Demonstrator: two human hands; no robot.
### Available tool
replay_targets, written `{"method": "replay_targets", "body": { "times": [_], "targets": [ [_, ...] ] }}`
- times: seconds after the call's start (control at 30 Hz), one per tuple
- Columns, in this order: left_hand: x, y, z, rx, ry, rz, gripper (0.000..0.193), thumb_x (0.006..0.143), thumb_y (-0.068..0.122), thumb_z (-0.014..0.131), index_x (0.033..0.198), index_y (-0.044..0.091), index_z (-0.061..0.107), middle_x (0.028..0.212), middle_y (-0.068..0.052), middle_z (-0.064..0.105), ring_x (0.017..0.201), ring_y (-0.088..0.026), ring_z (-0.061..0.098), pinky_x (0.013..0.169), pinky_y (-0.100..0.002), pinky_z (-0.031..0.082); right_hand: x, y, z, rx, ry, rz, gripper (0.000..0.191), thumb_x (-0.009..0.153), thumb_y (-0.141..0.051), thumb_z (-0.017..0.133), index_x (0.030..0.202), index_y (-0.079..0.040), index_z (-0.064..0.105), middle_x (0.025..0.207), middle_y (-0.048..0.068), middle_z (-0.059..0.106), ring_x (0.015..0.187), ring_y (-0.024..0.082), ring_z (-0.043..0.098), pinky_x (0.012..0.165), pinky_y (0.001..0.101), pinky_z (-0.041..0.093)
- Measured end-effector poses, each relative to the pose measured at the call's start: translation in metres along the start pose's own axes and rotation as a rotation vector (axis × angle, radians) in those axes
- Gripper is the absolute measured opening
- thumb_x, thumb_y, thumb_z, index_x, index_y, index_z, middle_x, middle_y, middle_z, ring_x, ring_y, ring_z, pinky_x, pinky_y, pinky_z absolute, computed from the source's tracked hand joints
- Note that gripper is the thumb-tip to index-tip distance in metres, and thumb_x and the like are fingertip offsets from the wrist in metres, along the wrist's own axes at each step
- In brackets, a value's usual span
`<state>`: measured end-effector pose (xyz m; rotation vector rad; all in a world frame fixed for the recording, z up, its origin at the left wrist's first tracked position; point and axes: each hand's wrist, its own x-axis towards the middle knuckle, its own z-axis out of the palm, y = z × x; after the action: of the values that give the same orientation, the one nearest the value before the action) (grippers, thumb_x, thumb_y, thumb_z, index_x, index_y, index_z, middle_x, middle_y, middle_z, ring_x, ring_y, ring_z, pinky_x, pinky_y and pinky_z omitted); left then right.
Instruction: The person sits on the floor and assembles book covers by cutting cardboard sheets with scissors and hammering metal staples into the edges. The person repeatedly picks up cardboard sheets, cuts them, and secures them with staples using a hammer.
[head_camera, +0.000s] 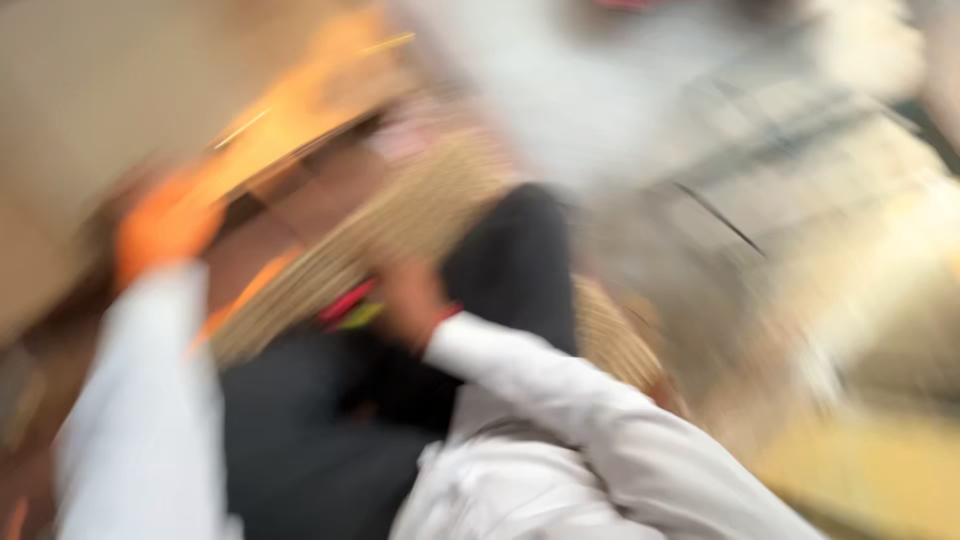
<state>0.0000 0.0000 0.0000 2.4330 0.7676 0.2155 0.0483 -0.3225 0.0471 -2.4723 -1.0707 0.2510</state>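
All a blur here: our left hand, orange-gloved, is raised apart from the straw-coloured bundle; our right hand sits against it. We cannot tell either grip.

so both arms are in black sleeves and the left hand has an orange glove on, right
Not quite: the head view, though blurred, shows both sleeves are white, not black. The left hand does look orange, as if gloved; the right hand is too blurred to judge.
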Motion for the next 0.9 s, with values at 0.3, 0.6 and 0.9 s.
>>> {"method": "replay_targets", "body": {
  "times": [0.3, 0.6, 0.9],
  "targets": [
    [-0.049, 0.013, -0.016, -0.48, 0.08, 0.064, 0.01, 0.102, 0.006, 0.07, 0.109, -0.001, 0.068, 0.109, -0.01, 0.071, 0.098, -0.017, 0.066, 0.093, -0.032, 0.052, -0.018, 0.001, 0.03, 1.18, -0.266, 0.48, 0.036, 0.106, -0.027, 0.052, 0.13, -0.003, 0.064, 0.069, 0.003, 0.06, 0.051, 0.009, 0.052, 0.045, 0.0255, 0.043],
    [-0.029, 0.05, -0.01, -0.386, 0.162, 0.095, 0.006, 0.1, 0.002, 0.07, 0.102, -0.003, 0.068, 0.104, -0.006, 0.065, 0.09, -0.014, 0.066, 0.085, -0.029, 0.053, -0.008, 0.013, -0.004, 1.197, -0.326, 0.454, 0.039, 0.109, -0.033, 0.053, 0.123, 0.001, 0.066, 0.073, 0.005, 0.063, 0.054, 0.01, 0.056, 0.046, 0.0267, 0.046],
    [-0.038, 0.064, -0.014, -0.692, 0.14, 0.004, 0.015, 0.102, 0.007, 0.068, 0.117, 0.006, 0.067, 0.11, 0.0, 0.068, 0.099, -0.01, 0.063, 0.091, -0.026, 0.05, -0.012, 0.021, 0.009, 1.218, -0.358, 0.513, 0.042, 0.104, -0.035, 0.056, 0.126, 0.0, 0.065, 0.075, 0.005, 0.067, 0.054, 0.009, 0.06, 0.046, 0.026, 0.051]
  ]
}}
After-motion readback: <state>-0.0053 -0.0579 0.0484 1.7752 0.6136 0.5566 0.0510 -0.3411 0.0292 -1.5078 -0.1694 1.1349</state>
